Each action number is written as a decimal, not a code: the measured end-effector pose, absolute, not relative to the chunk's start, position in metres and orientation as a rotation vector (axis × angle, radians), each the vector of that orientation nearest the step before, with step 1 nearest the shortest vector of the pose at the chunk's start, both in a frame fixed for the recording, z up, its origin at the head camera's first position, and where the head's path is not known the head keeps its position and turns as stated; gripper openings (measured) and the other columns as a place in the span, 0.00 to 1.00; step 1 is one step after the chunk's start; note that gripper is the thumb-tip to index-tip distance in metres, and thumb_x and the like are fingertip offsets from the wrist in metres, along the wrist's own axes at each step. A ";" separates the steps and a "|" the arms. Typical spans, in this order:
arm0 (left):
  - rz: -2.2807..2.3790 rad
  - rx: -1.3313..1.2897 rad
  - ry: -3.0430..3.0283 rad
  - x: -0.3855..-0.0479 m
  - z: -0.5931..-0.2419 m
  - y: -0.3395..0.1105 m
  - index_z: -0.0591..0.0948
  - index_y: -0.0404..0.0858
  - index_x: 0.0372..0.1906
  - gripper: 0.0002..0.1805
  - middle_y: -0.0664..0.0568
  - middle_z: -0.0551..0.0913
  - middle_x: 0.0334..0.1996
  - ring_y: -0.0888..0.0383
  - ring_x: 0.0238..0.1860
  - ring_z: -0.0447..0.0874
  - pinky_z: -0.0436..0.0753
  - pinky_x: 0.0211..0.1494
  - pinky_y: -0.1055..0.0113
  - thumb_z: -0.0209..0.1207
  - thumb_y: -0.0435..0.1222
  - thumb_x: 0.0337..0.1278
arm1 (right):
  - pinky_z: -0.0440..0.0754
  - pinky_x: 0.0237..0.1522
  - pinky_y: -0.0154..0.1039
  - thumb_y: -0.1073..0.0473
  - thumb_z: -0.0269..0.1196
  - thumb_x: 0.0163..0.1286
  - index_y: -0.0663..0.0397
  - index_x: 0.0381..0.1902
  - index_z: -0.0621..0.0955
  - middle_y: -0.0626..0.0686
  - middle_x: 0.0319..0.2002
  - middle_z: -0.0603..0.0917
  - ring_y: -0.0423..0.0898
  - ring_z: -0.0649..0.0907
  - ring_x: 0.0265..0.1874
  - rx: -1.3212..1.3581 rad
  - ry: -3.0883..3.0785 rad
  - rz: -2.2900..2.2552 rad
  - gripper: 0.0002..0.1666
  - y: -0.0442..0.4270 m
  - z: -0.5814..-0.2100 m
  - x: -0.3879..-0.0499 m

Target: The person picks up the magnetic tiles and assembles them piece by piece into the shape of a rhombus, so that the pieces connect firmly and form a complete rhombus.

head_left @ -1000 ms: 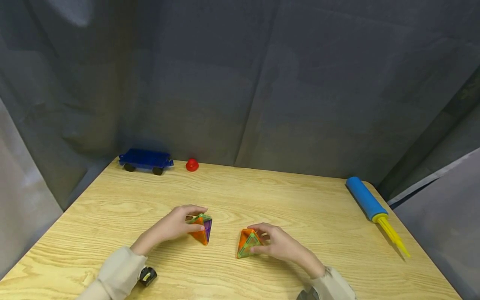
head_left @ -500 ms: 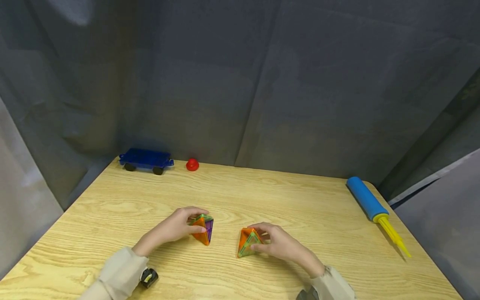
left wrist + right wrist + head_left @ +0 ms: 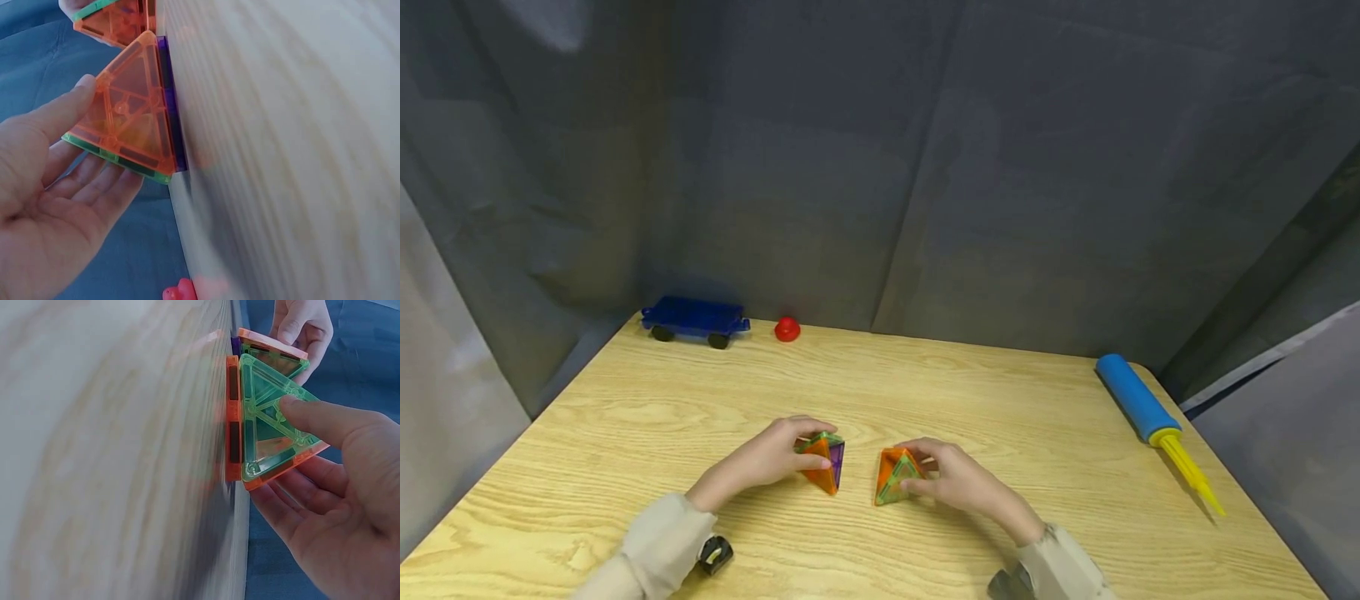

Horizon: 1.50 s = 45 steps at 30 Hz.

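Between the thumb and fingers of my left hand (image 3: pixel 767 457) is a small pyramid of translucent magnetic tiles (image 3: pixel 822 477), with orange, green and purple sides. My right hand (image 3: pixel 961 482) pinches a second magnetic-tile pyramid (image 3: pixel 889 483), orange and green, its thumb on the green triangle (image 3: pixel 269 419). A short gap separates the two pyramids in the head view. The left wrist view shows my thumb against an orange triangle (image 3: pixel 128 106) and a purple tile (image 3: pixel 172 106) along the tabletop side. Both pyramids are at the table surface; whether they touch it is hard to tell.
A blue toy wagon (image 3: pixel 694 319) stands at the table's back left corner, with a small red dome-shaped piece (image 3: pixel 787 329) beside it. On the right lies a blue and yellow hand pump (image 3: pixel 1138 398). A dark curtain (image 3: pixel 1000 183) hangs behind the wooden table (image 3: pixel 970 392).
My left hand has moved right with its pyramid, narrowing the gap to the other one. My right hand and its pyramid have shifted only slightly away from me.
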<state>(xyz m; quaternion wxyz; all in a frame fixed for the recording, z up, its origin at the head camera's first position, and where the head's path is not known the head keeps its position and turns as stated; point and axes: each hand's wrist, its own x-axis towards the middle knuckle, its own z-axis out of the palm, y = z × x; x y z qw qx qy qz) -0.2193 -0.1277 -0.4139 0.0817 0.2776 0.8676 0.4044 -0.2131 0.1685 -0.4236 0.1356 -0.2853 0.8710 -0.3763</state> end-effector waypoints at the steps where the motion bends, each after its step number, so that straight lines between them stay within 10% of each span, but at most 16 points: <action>1: 1.206 0.832 2.590 -0.220 -0.414 -0.127 0.75 0.32 0.59 0.26 0.38 0.76 0.57 0.43 0.56 0.75 0.76 0.56 0.50 0.63 0.39 0.57 | 0.79 0.51 0.45 0.53 0.66 0.64 0.62 0.61 0.73 0.55 0.51 0.80 0.53 0.79 0.50 -0.821 2.523 -1.092 0.31 0.168 -0.424 -0.214; 45: 1.232 0.912 2.548 -0.222 -0.417 -0.086 0.74 0.29 0.60 0.24 0.40 0.77 0.55 0.46 0.55 0.77 0.77 0.55 0.54 0.60 0.36 0.60 | 0.80 0.50 0.46 0.57 0.64 0.65 0.67 0.59 0.73 0.59 0.50 0.79 0.55 0.80 0.49 -0.859 2.525 -1.103 0.28 0.160 -0.423 -0.223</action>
